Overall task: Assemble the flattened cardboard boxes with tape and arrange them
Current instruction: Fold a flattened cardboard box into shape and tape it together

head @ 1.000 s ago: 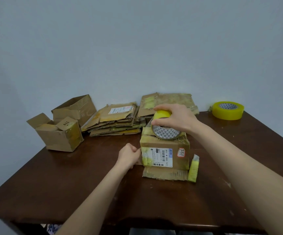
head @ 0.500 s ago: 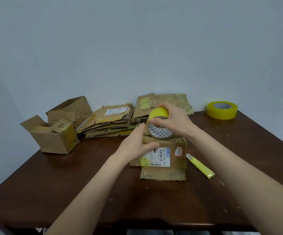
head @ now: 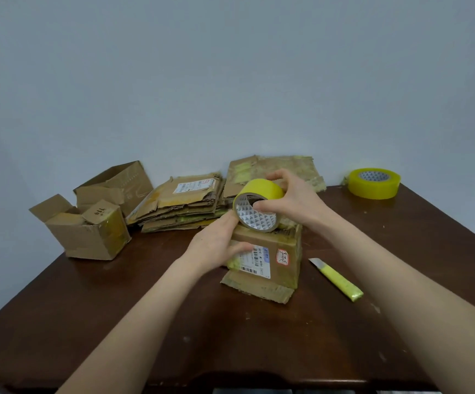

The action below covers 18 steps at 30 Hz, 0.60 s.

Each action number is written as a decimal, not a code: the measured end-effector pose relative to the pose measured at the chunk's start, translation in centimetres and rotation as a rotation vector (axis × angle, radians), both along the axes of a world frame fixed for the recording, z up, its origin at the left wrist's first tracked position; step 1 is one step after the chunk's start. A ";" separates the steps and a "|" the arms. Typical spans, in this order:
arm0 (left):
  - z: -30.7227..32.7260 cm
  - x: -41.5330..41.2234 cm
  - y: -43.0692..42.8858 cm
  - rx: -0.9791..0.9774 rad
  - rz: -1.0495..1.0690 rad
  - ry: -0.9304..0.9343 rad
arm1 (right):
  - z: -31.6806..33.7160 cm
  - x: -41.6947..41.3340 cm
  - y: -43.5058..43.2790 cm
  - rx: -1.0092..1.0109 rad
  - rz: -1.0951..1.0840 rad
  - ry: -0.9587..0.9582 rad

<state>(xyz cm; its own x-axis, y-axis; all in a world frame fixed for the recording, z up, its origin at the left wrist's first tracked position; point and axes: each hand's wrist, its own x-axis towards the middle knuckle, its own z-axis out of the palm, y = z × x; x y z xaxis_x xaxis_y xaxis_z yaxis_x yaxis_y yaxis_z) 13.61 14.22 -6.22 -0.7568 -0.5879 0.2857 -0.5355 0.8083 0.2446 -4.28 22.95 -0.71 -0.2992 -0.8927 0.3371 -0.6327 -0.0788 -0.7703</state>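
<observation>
A small cardboard box (head: 281, 251) with a white shipping label stands in the middle of the table, its lower flap spread toward me. My right hand (head: 296, 203) grips a yellow tape roll (head: 259, 206) just above the box top, thumb inside the core. My left hand (head: 219, 243) rests against the box's front left face, fingers reaching up to the roll's lower edge and thumb lying across the label. A stack of flattened boxes (head: 185, 203) lies behind. Two assembled open boxes (head: 88, 231) stand at the left.
A yellow utility knife (head: 337, 280) lies on the dark wooden table (head: 116, 308) right of the box. A second, larger yellow tape roll (head: 374, 183) sits at the back right corner. A pale wall runs close behind the table.
My left hand rose from the box's lower left side to its front face and the roll's edge. The roll lifted and tilted. The knife now lies flat to the right.
</observation>
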 end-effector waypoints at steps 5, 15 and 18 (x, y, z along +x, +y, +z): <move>-0.2 0.2 0.0 -0.150 0.049 -0.121 | 1.6 0.1 0.8 -0.030 -0.106 0.148; -0.3 -0.1 0.9 -0.195 0.068 -0.132 | 2.8 -1.0 2.6 0.082 -0.151 0.259; 0.4 -0.3 1.1 -0.211 0.085 -0.213 | 2.9 -1.0 2.6 0.080 -0.132 0.297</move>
